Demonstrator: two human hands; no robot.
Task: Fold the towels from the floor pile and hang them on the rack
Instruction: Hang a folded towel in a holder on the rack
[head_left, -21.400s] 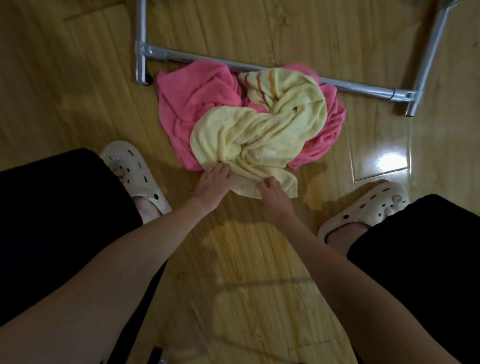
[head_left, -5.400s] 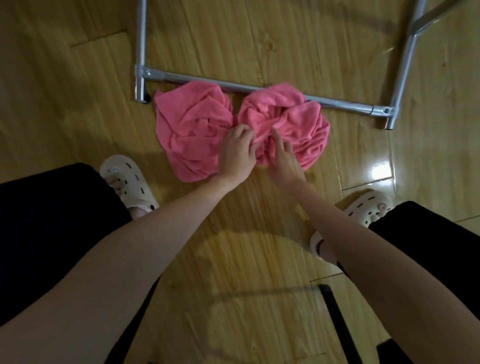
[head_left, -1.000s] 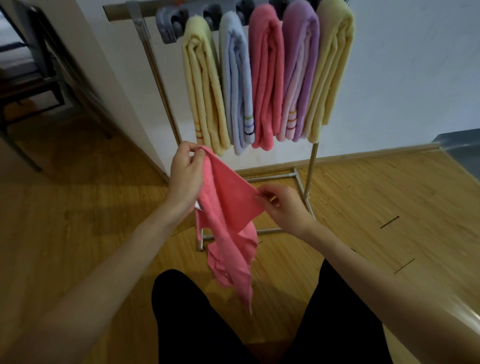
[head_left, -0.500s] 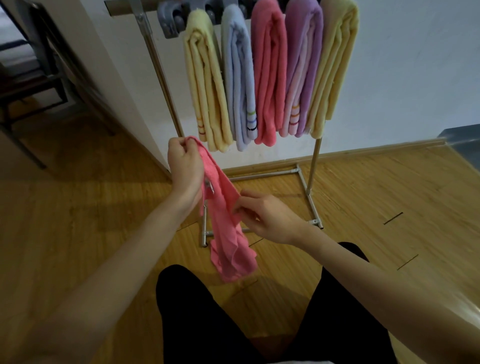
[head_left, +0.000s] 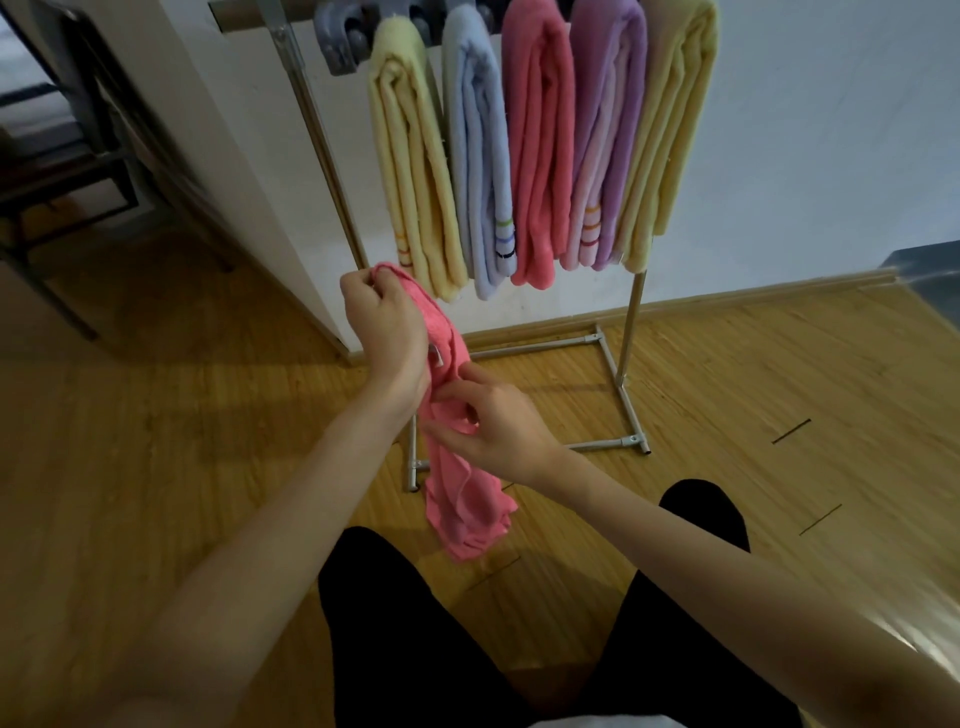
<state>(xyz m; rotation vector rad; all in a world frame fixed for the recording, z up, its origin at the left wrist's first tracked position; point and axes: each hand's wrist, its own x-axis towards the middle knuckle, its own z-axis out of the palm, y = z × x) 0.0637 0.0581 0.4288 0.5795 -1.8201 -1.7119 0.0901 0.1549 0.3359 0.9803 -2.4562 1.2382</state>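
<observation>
Pink towel (head_left: 462, 499) bunched in left grip (head_left: 387, 332) and right grip (head_left: 488, 426), rack (head_left: 631, 322) top cut off

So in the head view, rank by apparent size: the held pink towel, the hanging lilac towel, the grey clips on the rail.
1. Hanging lilac towel and held pink towel: alike; the held one is nearer, so unranked.
2. Grey clips: smallest.

The rack (head_left: 332, 171) loses its top bar past the upper edge, along with the tops of the hanging towels (head_left: 537, 140). The left hand (head_left: 382, 325) covers part of the pink towel (head_left: 462, 499), whose small tag is too small to read.
</observation>
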